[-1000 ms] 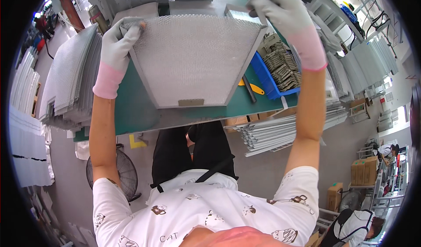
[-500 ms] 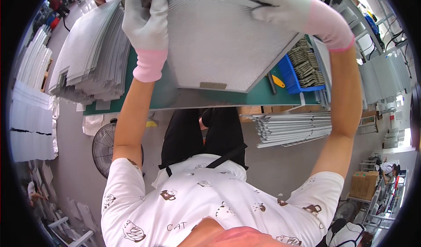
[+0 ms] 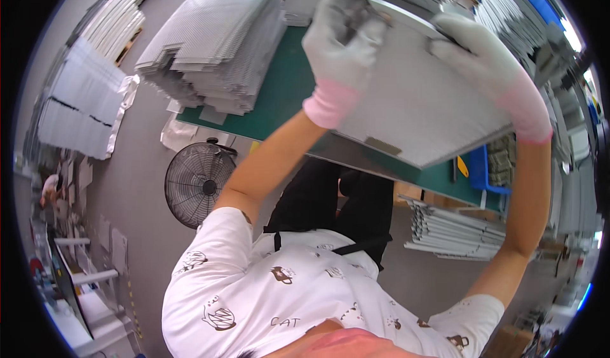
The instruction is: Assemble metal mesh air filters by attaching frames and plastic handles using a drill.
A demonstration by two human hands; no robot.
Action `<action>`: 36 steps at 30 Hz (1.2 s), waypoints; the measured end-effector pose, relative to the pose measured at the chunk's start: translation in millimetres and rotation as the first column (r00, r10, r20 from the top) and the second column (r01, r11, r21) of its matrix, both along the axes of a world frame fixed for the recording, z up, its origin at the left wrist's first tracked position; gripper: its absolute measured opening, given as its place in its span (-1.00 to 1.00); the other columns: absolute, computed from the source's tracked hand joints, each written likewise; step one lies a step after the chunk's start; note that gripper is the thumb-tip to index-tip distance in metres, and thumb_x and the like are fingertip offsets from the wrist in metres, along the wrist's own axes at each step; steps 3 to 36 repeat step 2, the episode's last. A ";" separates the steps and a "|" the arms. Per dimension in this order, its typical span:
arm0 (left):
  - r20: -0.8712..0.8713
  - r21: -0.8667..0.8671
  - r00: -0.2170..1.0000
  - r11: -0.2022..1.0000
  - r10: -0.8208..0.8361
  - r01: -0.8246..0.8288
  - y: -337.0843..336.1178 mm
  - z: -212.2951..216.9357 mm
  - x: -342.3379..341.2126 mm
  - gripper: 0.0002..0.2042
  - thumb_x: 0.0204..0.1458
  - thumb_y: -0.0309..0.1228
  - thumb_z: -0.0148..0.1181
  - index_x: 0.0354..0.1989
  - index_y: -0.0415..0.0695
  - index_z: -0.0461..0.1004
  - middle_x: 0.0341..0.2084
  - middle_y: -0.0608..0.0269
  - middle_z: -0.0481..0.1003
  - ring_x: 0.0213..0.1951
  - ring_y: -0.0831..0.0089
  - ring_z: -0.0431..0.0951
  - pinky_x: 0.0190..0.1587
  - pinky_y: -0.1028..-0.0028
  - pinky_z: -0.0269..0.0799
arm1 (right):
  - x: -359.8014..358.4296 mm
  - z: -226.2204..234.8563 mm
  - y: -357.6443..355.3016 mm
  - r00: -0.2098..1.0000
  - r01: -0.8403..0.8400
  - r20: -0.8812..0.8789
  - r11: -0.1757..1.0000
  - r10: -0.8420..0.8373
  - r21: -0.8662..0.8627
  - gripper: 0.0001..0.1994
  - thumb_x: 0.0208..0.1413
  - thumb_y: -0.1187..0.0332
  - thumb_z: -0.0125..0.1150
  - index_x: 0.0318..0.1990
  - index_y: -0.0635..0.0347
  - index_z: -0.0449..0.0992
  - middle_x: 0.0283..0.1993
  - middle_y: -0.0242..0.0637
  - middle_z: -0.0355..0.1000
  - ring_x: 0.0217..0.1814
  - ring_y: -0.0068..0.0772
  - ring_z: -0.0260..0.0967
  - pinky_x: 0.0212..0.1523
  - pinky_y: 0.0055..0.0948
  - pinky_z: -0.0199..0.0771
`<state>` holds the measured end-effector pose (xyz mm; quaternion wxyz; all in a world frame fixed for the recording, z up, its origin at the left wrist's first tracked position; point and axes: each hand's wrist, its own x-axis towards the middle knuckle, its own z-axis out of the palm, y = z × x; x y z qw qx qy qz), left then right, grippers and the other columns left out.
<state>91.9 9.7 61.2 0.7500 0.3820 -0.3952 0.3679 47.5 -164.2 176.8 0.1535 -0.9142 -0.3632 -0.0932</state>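
Both gloved hands, left (image 3: 343, 34) and right (image 3: 489, 65), grip closed on a flat grey mesh panel (image 3: 419, 103) above the green table (image 3: 279, 97).

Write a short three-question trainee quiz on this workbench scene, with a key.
1. True or false: both gloved hands grip the flat grey metal mesh panel.
2. What lies on the green table to the person's left? A) a stack of grey mesh panels B) a red bucket C) a coil of rope
3. What stands on the floor below the table edge?

Key:
1. True: the left hand and the right hand each hold the panel's far edge.
2. A, the stack of grey mesh panels.
3. A round black wire-cage fan.
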 end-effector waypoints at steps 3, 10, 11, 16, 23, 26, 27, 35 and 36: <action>-0.328 0.015 0.943 0.999 0.048 -0.046 -4.1 0.5 -22.7 -0.32 0.00 -0.35 0.30 0.24 -0.31 0.10 0.04 0.05 0.40 -0.15 0.55 0.45 -0.08 0.58 0.40 | 5.9 -3.1 -6.9 1.000 -0.016 0.022 1.000 0.017 -0.012 -0.72 0.10 0.31 0.06 -0.08 0.22 0.48 -0.35 -0.04 0.43 -0.28 -0.27 0.42 -0.19 -0.32 0.39; -0.328 0.015 0.943 0.999 0.048 -0.046 -4.1 0.5 -22.7 -0.32 0.00 -0.35 0.30 0.24 -0.31 0.10 0.04 0.05 0.40 -0.15 0.55 0.45 -0.08 0.58 0.40 | 5.9 -3.1 -6.9 1.000 -0.016 0.022 1.000 0.017 -0.012 -0.72 0.10 0.31 0.06 -0.08 0.22 0.48 -0.35 -0.04 0.43 -0.28 -0.27 0.42 -0.19 -0.32 0.39; -0.328 0.015 0.943 0.999 0.048 -0.046 -4.1 0.5 -22.7 -0.32 0.00 -0.35 0.30 0.24 -0.31 0.10 0.04 0.05 0.40 -0.15 0.55 0.45 -0.08 0.58 0.40 | 5.9 -3.1 -6.9 1.000 -0.016 0.022 1.000 0.017 -0.012 -0.72 0.10 0.31 0.06 -0.08 0.22 0.48 -0.35 -0.04 0.43 -0.28 -0.27 0.42 -0.19 -0.32 0.39; -0.328 0.015 0.943 0.999 0.048 -0.046 -4.1 0.5 -22.7 -0.32 0.00 -0.35 0.30 0.24 -0.31 0.10 0.04 0.05 0.40 -0.15 0.55 0.45 -0.08 0.58 0.40 | 5.9 -3.1 -6.9 1.000 -0.016 0.022 1.000 0.017 -0.012 -0.72 0.10 0.31 0.06 -0.08 0.22 0.48 -0.35 -0.04 0.43 -0.28 -0.27 0.42 -0.19 -0.32 0.39; -0.328 0.015 0.943 0.999 0.048 -0.046 -4.1 0.5 -22.7 -0.32 0.00 -0.35 0.30 0.24 -0.31 0.10 0.04 0.05 0.40 -0.15 0.55 0.45 -0.08 0.58 0.40 | 5.9 -3.1 -6.9 1.000 -0.016 0.022 1.000 0.017 -0.012 -0.72 0.10 0.31 0.06 -0.08 0.22 0.48 -0.35 -0.04 0.43 -0.28 -0.27 0.42 -0.19 -0.32 0.39; -0.328 0.015 0.943 0.999 0.048 -0.046 -4.1 0.5 -22.7 -0.32 0.00 -0.35 0.30 0.24 -0.31 0.10 0.04 0.05 0.40 -0.15 0.55 0.45 -0.08 0.58 0.40 | 5.9 -3.1 -6.9 1.000 -0.016 0.022 1.000 0.017 -0.012 -0.72 0.10 0.31 0.06 -0.08 0.22 0.48 -0.35 -0.04 0.43 -0.28 -0.27 0.42 -0.19 -0.32 0.39; -0.328 0.015 0.943 0.999 0.048 -0.046 -4.1 0.5 -22.7 -0.32 0.00 -0.35 0.30 0.24 -0.31 0.10 0.04 0.05 0.40 -0.15 0.55 0.45 -0.08 0.58 0.40 | 5.9 -3.1 -6.9 1.000 -0.016 0.022 1.000 0.017 -0.012 -0.72 0.10 0.31 0.06 -0.08 0.22 0.48 -0.35 -0.04 0.43 -0.28 -0.27 0.42 -0.19 -0.32 0.39; -0.328 0.015 0.943 0.999 0.048 -0.046 -4.1 0.5 -22.7 -0.32 0.00 -0.35 0.30 0.24 -0.31 0.10 0.04 0.05 0.40 -0.15 0.55 0.45 -0.08 0.58 0.40 | 5.9 -3.1 -6.9 1.000 -0.016 0.022 1.000 0.017 -0.012 -0.72 0.10 0.31 0.06 -0.08 0.22 0.48 -0.35 -0.04 0.43 -0.28 -0.27 0.42 -0.19 -0.32 0.39; -0.328 0.015 0.943 0.999 0.048 -0.046 -4.1 0.5 -22.7 -0.32 0.00 -0.35 0.30 0.24 -0.31 0.10 0.04 0.05 0.40 -0.15 0.55 0.45 -0.08 0.58 0.40 | 5.9 -3.1 -6.9 1.000 -0.016 0.022 1.000 0.017 -0.012 -0.72 0.10 0.31 0.06 -0.08 0.22 0.48 -0.35 -0.04 0.43 -0.28 -0.27 0.42 -0.19 -0.32 0.39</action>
